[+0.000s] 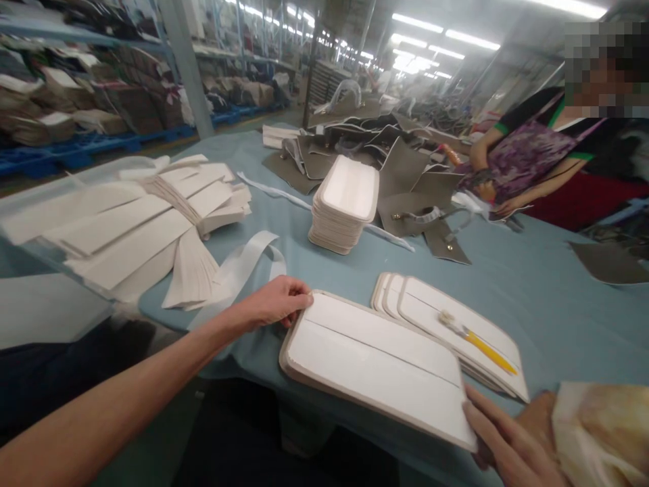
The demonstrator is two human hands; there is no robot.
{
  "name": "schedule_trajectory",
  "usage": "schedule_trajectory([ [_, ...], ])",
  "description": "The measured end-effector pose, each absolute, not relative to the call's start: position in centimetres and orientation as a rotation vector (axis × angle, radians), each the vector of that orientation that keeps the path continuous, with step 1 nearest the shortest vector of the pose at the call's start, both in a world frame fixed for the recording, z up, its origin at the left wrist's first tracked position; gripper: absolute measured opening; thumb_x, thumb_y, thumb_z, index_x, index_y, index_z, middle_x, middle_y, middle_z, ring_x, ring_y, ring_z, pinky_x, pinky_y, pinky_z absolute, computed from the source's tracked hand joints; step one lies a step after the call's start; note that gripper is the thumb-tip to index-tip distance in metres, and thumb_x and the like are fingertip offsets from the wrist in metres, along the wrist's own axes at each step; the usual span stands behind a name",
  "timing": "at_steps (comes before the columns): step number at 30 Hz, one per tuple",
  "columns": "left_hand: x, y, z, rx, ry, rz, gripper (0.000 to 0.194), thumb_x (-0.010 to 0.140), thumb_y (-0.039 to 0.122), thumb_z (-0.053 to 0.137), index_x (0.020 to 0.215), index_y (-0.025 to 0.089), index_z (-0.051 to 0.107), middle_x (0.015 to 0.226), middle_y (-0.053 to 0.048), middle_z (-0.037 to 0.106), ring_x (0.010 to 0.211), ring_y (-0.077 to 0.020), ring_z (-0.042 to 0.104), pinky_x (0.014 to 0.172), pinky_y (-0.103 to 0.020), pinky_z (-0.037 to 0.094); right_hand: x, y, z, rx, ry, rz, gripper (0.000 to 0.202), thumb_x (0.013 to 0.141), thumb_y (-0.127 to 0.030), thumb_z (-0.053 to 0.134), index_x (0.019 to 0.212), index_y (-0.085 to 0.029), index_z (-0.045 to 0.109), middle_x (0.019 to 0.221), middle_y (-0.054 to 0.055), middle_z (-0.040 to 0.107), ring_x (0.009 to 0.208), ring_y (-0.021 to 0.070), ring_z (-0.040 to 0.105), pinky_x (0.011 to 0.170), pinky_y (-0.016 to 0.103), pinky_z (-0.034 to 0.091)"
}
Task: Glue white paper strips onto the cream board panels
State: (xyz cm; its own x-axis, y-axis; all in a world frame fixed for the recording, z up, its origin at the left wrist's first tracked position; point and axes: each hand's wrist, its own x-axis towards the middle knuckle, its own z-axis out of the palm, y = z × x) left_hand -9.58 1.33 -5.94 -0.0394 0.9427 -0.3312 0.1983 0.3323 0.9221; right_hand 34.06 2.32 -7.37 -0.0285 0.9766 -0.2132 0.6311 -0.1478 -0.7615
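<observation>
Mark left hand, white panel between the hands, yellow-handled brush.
Left hand (280,299), head view: back of the hand.
White panel (378,370), head view: middle of its top face.
Yellow-handled brush (483,345), head view: its handle.

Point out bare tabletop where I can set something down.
Widest: blue tabletop between the panel pile and the lone gray piece at right. Smaller: between the tall stack and the held panel. Crowded: far middle, under gray pieces; left, under bundled strips.

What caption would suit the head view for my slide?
Both hands at opposite ends of a white panel, beside a low stack of panels bearing a yellow-handled brush.
</observation>
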Motion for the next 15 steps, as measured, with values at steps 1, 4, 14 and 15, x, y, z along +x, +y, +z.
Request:
schedule_trajectory([
  [1, -9.8, 1.1, -6.5, 1.096, 1.516, 0.838, 0.035, 0.072, 0.049, 0.07, 0.08, 0.015, 0.067, 0.064, 0.002, 0.057, 0.057, -0.012, 0.053, 0.046, -0.023, 0.046, 33.4, 2.2, -7.4, -1.845, -1.692, 1.04, 0.058, 0.077, -0.06, 0.074, 0.12, -0.021, 0.079, 0.087, 0.006, 0.079, 0.083, 0.0293, 0.072, 0.063, 0.032, 0.057],
  [4, -10.4, 0.8, -7.5, 1.124, 1.559, 0.802, 0.034, 0.079, 0.049, 0.07, 0.083, 0.015, 0.067, 0.068, 0.001, 0.06, 0.06, -0.0117, 0.055, 0.05, -0.023, 0.047, 31.4, 1.9, -7.8, -1.909, -1.693, 0.98, 0.064, 0.078, -0.064, 0.069, 0.122, -0.018, 0.078, 0.093, 0.007, 0.081, 0.092, 0.0315, 0.074, 0.07, 0.032, 0.059],
  [14, -10.2, 0.6, -8.2, 1.239, 1.68, 0.785, 0.022, 0.081, 0.038, 0.062, 0.093, 0.02, 0.066, 0.072, 0.001, 0.065, 0.065, -0.0156, 0.061, 0.057, -0.025, 0.045, 29.7, 1.6, -8.3, -2.006, -1.619, 0.848, 0.076, 0.075, -0.073, 0.06, 0.119, -0.014, 0.076, 0.111, 0.01, 0.081, 0.109, 0.0337, 0.072, 0.084, 0.034, 0.06],
  [15, -10.2, 0.5, -8.2, 1.248, 1.682, 0.788, 0.023, 0.08, 0.039, 0.062, 0.092, 0.02, 0.067, 0.072, 0.001, 0.066, 0.067, -0.0164, 0.061, 0.057, -0.026, 0.045, 29.6, 1.6, -8.1, -2.013, -1.614, 0.861, 0.076, 0.075, -0.073, 0.06, 0.12, -0.014, 0.076, 0.112, 0.01, 0.08, 0.111, 0.034, 0.072, 0.085, 0.034, 0.06],
])
